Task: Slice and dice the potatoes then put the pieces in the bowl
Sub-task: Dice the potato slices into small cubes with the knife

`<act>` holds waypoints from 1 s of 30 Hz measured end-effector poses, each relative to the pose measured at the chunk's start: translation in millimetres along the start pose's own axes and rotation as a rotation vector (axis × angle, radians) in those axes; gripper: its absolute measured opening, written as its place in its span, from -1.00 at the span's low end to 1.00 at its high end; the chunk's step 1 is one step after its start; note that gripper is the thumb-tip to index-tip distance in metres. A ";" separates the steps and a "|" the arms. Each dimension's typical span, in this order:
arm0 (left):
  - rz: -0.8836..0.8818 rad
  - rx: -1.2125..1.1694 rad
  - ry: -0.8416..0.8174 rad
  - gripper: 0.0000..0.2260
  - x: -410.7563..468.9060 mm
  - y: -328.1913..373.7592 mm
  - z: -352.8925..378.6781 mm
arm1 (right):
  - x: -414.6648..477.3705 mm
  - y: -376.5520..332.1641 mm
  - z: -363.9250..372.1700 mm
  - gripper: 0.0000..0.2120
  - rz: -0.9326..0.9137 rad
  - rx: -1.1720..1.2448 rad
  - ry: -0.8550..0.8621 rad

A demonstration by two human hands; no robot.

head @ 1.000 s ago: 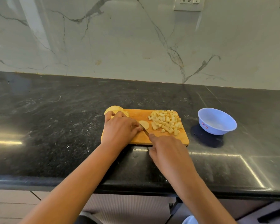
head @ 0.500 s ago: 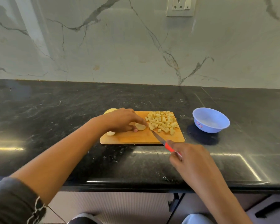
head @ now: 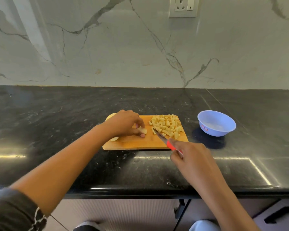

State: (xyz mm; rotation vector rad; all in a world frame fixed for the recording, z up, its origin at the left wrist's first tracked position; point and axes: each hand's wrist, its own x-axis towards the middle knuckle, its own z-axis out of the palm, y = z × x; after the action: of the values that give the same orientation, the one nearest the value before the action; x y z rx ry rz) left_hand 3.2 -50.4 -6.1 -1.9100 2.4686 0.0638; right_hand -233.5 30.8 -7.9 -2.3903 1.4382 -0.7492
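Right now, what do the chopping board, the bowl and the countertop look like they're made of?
Chopping board: wood or bamboo, matte; warm orange-brown with faint grain.
Bowl: likely plastic, smooth; uniform pale blue, thin rim, small sticker.
Countertop: polished black stone, perhaps granite; pale flecks and sharp light reflections.

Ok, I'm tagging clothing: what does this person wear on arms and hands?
The left arm has a dark grey sleeve with a thin white pattern at its cuff. The right arm shows no sleeve. The left hand and right hand show no gloves, rings or watch.
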 end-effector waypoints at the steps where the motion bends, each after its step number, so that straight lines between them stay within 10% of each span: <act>1: -0.053 0.015 0.030 -0.61 -1.3 3.9 3.8 | 1.7 -0.6 2.3 -0.60 -0.010 0.002 0.010; 8: -0.285 0.079 0.201 -0.52 -24.6 22.7 28.5 | 17.6 -1.4 18.4 -0.61 -0.022 -0.024 -0.001; 30: -0.260 0.150 0.316 -0.63 -34.9 26.6 38.6 | 46.1 -21.8 51.9 -0.59 -0.066 -0.234 -0.087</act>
State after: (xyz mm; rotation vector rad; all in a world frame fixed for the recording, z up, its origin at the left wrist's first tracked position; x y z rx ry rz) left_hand -14.1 -8.3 -42.7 -2.3023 2.2842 -0.4463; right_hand -171.4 -1.6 -27.5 -2.6190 1.4913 -0.5082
